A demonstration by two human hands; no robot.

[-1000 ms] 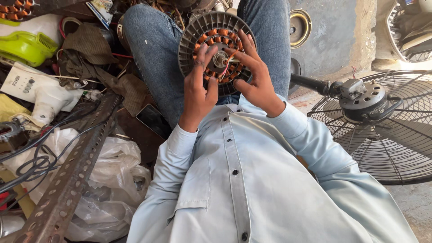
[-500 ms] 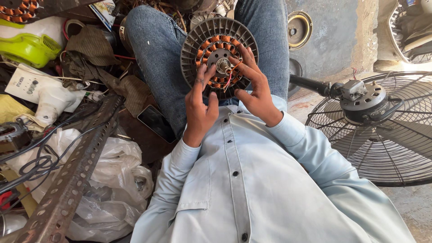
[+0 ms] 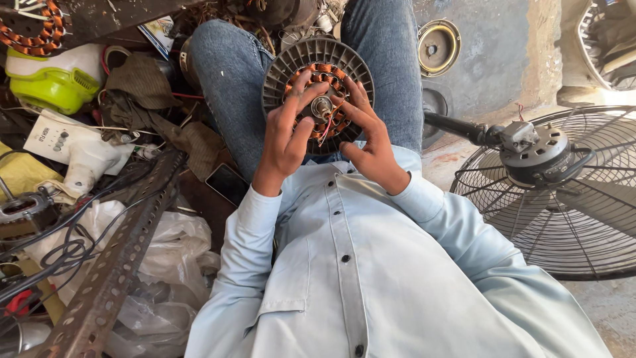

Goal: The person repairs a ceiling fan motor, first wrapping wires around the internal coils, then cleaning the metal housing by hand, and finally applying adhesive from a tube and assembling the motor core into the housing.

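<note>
A round grey fan motor (image 3: 318, 63) with copper windings and a central shaft rests on my lap between my jeans-clad knees. My left hand (image 3: 288, 136) lies over its left half, fingers spread across the copper coils. My right hand (image 3: 368, 136) covers the right half, fingertips by the shaft and thin red and white wires. Both hands press on the motor's face and steady it.
A pedestal fan (image 3: 543, 166) with wire cage lies on the floor at right. At left are a perforated metal angle bar (image 3: 112, 265), plastic bags, cables, a white fan part (image 3: 73, 149), a green and white appliance (image 3: 53, 83), a phone (image 3: 226, 183) and rags.
The view has shifted slightly; the motor and my hands sit a little lower. My fingers have shifted over the windings near the shaft.
</note>
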